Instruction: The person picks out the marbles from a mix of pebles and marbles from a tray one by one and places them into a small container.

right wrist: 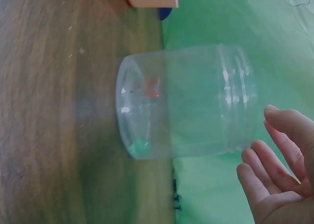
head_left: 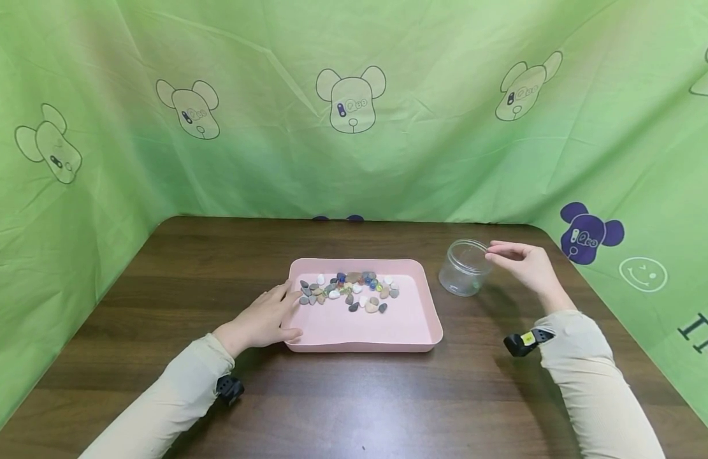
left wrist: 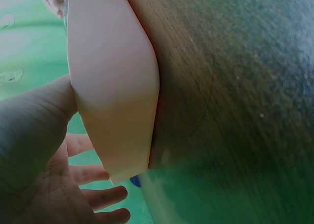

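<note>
A pink tray point(head_left: 354, 331) holds grey, white and tan pebbles point(head_left: 372, 307) and several coloured glass marbles point(head_left: 372, 285). My left hand point(head_left: 263, 319) rests at the tray's left rim, fingers spread and fairly straight; in the left wrist view its thumb lies against the tray wall point(left wrist: 113, 86). To the right of the tray stands a clear, lidless jar point(head_left: 464, 271). A small orange-red spot and a green spot show near the jar's bottom in the right wrist view. Beside the jar's rim is my right hand point(head_left: 524, 266), its fingers loosely bent, with a small gap to the rim.
The dark wooden table point(head_left: 354, 401) carries both tray and jar. A green cloth point(head_left: 434, 159) with printed bear heads hangs around its back and sides. Each sleeve has a black wrist camera point(head_left: 522, 344) strapped to it.
</note>
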`<state>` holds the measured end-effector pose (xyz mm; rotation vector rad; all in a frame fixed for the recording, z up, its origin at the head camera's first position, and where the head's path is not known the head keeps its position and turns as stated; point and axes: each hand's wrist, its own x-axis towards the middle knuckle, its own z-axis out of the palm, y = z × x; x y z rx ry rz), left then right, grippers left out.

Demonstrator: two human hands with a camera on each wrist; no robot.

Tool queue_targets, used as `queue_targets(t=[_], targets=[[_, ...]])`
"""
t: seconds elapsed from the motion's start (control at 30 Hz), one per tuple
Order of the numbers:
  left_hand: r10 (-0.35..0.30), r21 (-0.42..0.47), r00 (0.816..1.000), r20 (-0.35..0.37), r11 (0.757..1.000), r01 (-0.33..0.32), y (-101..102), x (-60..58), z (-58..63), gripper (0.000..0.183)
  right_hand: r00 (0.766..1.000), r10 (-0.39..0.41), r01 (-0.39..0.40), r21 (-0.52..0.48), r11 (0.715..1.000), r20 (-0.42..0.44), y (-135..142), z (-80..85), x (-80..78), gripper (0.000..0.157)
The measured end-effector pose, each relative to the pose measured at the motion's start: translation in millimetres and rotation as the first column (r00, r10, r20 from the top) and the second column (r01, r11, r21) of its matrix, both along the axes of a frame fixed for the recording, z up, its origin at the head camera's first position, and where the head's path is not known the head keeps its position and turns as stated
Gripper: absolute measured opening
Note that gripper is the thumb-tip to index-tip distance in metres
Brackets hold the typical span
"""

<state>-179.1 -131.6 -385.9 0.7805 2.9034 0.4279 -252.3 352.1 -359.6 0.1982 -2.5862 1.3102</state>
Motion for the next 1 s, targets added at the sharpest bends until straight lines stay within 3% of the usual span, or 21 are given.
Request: queue_targets(t=[0.13, 0.37, 0.53, 0.63, 0.8, 1.0], targets=[[-0.001, -0.008, 1.000, 0.005, 1.000, 0.001, 0, 0.0, -0.2, 0.069, 1.000, 0.003, -0.003, -0.007, 1.000, -0.031, -10, 7.5, 1.2, 0.035], [0.013, -0.002, 0.999, 0.031, 1.000, -0.013, 0, -0.1, 1.2, 0.070, 0.994, 0.086, -0.086, -0.002, 0.996, -0.072, -35, 21.7, 4.9, 0.035], [0.013, -0.001, 0.999, 0.033, 1.000, -0.013, 0, 0.1, 1.7, 0.070, 0.985, 0.166, -0.167, -0.026, 0.986, -0.046, -54, 27.6, 4.2, 0.035], [0.011, 0.000, 1.000, 0.027, 1.000, -0.011, 0, 0.4, 1.7, 0.069, 0.978, 0.205, -0.206, -0.045, 0.978, -0.025, -64, 29.1, 2.6, 0.028], [0.011, -0.003, 1.000, 0.025, 1.000, -0.011, 0, 0.0, 1.4, 0.069, 0.971, 0.240, -0.239, -0.067, 0.969, -0.001, -77, 29.2, -1.5, 0.015], [0.009, -0.007, 1.000, 0.024, 1.000, -0.009, 0, -0.5, 1.6, 0.070, 0.969, 0.246, -0.244, -0.057, 0.968, 0.033, -94, 30.5, -4.3, 0.020]])
